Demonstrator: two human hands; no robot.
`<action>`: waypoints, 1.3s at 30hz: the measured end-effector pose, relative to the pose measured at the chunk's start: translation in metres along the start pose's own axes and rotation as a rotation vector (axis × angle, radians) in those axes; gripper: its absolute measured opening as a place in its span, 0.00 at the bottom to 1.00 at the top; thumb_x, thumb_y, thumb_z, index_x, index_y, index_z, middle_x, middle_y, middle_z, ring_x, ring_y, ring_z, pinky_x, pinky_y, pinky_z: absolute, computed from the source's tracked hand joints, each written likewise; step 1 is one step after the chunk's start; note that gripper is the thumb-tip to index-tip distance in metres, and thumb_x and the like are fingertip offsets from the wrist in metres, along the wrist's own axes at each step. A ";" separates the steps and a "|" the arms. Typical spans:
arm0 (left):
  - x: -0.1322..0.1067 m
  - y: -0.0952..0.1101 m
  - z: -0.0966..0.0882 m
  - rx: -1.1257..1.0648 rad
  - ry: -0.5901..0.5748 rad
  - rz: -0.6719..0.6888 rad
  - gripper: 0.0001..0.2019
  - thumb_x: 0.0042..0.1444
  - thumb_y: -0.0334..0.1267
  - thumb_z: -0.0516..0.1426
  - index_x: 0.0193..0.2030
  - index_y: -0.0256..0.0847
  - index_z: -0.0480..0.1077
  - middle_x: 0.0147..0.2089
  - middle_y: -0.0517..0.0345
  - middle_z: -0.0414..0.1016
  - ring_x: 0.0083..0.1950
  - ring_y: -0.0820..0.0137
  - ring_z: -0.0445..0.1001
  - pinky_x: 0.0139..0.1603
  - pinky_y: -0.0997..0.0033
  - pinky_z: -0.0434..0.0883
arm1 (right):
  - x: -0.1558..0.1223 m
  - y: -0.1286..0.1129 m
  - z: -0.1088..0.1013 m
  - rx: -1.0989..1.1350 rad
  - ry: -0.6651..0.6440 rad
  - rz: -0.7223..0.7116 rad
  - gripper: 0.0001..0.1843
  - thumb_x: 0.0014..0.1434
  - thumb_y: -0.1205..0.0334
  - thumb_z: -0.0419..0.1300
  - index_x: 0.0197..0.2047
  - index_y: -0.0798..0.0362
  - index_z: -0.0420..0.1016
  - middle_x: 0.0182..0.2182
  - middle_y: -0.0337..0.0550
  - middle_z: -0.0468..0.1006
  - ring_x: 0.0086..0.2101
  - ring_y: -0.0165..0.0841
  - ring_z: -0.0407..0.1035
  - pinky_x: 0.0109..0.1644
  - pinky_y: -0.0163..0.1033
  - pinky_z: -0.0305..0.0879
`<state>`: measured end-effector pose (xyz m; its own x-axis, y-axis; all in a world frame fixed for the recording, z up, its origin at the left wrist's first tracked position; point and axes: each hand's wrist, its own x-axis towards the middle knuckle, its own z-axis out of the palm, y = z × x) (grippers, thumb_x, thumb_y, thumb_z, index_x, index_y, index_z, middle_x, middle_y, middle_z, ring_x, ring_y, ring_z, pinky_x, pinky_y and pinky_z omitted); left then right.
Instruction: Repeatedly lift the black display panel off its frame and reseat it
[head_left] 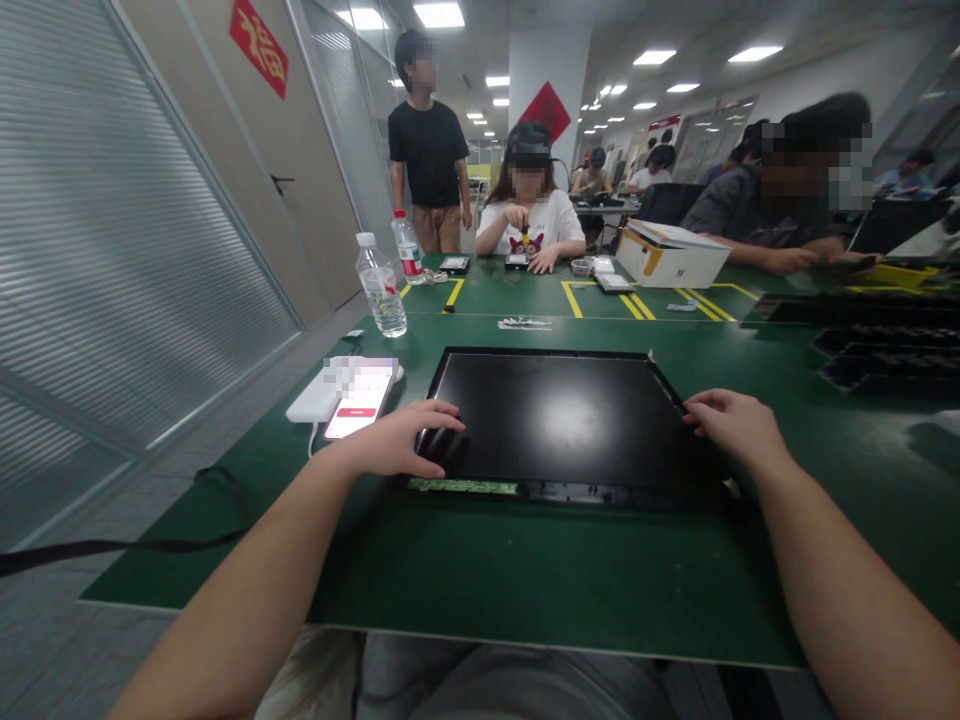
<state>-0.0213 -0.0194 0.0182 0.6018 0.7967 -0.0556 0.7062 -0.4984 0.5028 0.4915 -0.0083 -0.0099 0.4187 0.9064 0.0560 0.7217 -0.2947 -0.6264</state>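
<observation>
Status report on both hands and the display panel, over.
Left hand spread at left edge of display panel; right hand at right edge. Panel face up, circuit board at near left. Smartphone left of panel.

Circuit strip [463, 487] — details (tiny) indistinct

The place looked like an open-plan office used as an electronics workshop. A black screen panel [547, 410] with a bare green circuit board [465, 487] along its near edge lay between the left grip [405, 438] and the right grip [739, 430], on a green counter [555, 580] marked off with yellow lines [572, 300] farther ahead. Beyond the grips, a seated person [532, 222] worked over a small device [517, 261], under ceiling panel lights [439, 14]. Left of the left grip stood a slatted partition [135, 250] and a door [300, 215].
</observation>
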 end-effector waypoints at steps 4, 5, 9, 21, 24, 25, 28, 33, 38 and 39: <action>0.001 -0.001 0.001 -0.011 0.027 0.043 0.30 0.49 0.45 0.73 0.61 0.52 0.80 0.74 0.48 0.70 0.73 0.48 0.69 0.72 0.51 0.67 | -0.002 -0.003 -0.001 0.010 -0.002 0.023 0.08 0.56 0.57 0.60 0.35 0.48 0.80 0.29 0.43 0.85 0.28 0.39 0.78 0.41 0.45 0.74; 0.001 -0.001 0.002 -0.014 0.032 0.053 0.29 0.49 0.44 0.73 0.61 0.52 0.80 0.74 0.48 0.70 0.73 0.48 0.69 0.72 0.51 0.67 | -0.003 -0.004 -0.001 0.007 -0.001 0.028 0.08 0.56 0.58 0.60 0.35 0.48 0.80 0.29 0.43 0.85 0.28 0.39 0.78 0.41 0.45 0.74; 0.002 0.000 0.001 -0.028 0.032 0.082 0.28 0.50 0.43 0.72 0.59 0.51 0.81 0.74 0.48 0.70 0.73 0.49 0.70 0.72 0.52 0.66 | -0.003 -0.007 -0.001 0.000 0.014 0.015 0.07 0.56 0.58 0.61 0.33 0.48 0.80 0.28 0.43 0.84 0.28 0.39 0.78 0.40 0.46 0.73; 0.002 0.002 0.001 -0.067 0.020 0.129 0.21 0.53 0.41 0.70 0.55 0.49 0.82 0.74 0.49 0.70 0.73 0.51 0.70 0.72 0.53 0.68 | -0.003 -0.006 -0.002 0.008 0.017 0.025 0.08 0.55 0.58 0.60 0.34 0.48 0.80 0.28 0.42 0.85 0.28 0.38 0.78 0.42 0.45 0.73; 0.002 0.000 0.002 -0.084 0.016 0.133 0.20 0.54 0.41 0.69 0.55 0.49 0.82 0.73 0.48 0.70 0.72 0.51 0.71 0.71 0.52 0.68 | -0.005 -0.008 -0.002 0.000 0.017 0.026 0.07 0.55 0.58 0.60 0.33 0.47 0.80 0.29 0.42 0.85 0.29 0.39 0.78 0.44 0.46 0.74; 0.003 0.000 0.002 -0.085 0.016 0.137 0.20 0.54 0.41 0.69 0.54 0.49 0.82 0.73 0.48 0.70 0.72 0.51 0.71 0.71 0.52 0.68 | -0.006 -0.009 -0.002 -0.004 0.013 0.030 0.07 0.56 0.58 0.60 0.33 0.47 0.80 0.29 0.42 0.84 0.29 0.39 0.78 0.45 0.46 0.74; 0.003 -0.001 0.002 -0.073 0.016 0.151 0.19 0.54 0.40 0.68 0.54 0.48 0.83 0.73 0.48 0.71 0.72 0.51 0.71 0.72 0.52 0.67 | -0.007 -0.011 -0.003 0.004 0.007 0.034 0.07 0.56 0.59 0.60 0.33 0.48 0.80 0.29 0.43 0.84 0.29 0.39 0.78 0.44 0.46 0.74; 0.003 -0.004 0.003 -0.047 0.005 0.182 0.16 0.58 0.39 0.67 0.53 0.46 0.82 0.73 0.46 0.70 0.72 0.53 0.71 0.71 0.55 0.67 | -0.005 -0.008 -0.002 -0.010 0.023 0.009 0.08 0.55 0.58 0.60 0.34 0.48 0.80 0.29 0.42 0.84 0.29 0.39 0.78 0.44 0.47 0.73; 0.003 -0.008 0.005 -0.045 -0.004 0.232 0.14 0.60 0.37 0.65 0.52 0.43 0.82 0.72 0.43 0.70 0.71 0.54 0.72 0.71 0.55 0.67 | -0.002 -0.004 -0.001 -0.040 0.034 -0.002 0.08 0.54 0.58 0.60 0.33 0.48 0.80 0.28 0.43 0.84 0.29 0.39 0.79 0.44 0.46 0.72; 0.003 -0.008 0.004 -0.042 -0.005 0.228 0.13 0.60 0.37 0.65 0.52 0.43 0.82 0.73 0.43 0.70 0.71 0.53 0.72 0.71 0.55 0.67 | -0.001 -0.003 -0.001 -0.041 0.035 -0.005 0.07 0.54 0.59 0.60 0.33 0.48 0.80 0.28 0.43 0.84 0.29 0.39 0.79 0.44 0.46 0.72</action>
<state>-0.0235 -0.0149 0.0103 0.7458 0.6635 0.0589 0.5359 -0.6502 0.5386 0.4891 -0.0085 -0.0072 0.4341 0.8967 0.0867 0.7452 -0.3034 -0.5938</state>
